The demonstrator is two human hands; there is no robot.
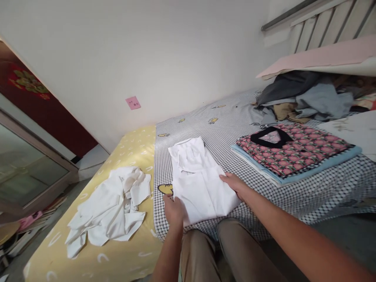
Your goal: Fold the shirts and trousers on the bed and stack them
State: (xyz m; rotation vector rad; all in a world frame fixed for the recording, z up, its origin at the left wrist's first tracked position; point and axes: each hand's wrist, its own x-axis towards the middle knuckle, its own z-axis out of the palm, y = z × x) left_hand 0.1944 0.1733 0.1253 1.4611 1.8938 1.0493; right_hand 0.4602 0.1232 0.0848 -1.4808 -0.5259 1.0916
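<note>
A white shirt [199,184] lies in a long folded strip on the checked sheet, its far part doubled over and slightly rumpled. At its near left edge, my left hand [174,209] is closed on the cloth with the thumb toward the shirt. My right hand [234,185] grips the right edge, thumb on top; its other fingers are mostly hidden. The shirt's near end hangs close to my knees. To the left, a second white garment [108,207] lies crumpled on the yellow sheet.
On the right rests a stack of folded clothes, a pink patterned shirt [311,150] on top. Behind it, a heap of dark and grey clothes [305,94] lies under a pink board [320,58]. A white wall [176,58] borders the bed's far side.
</note>
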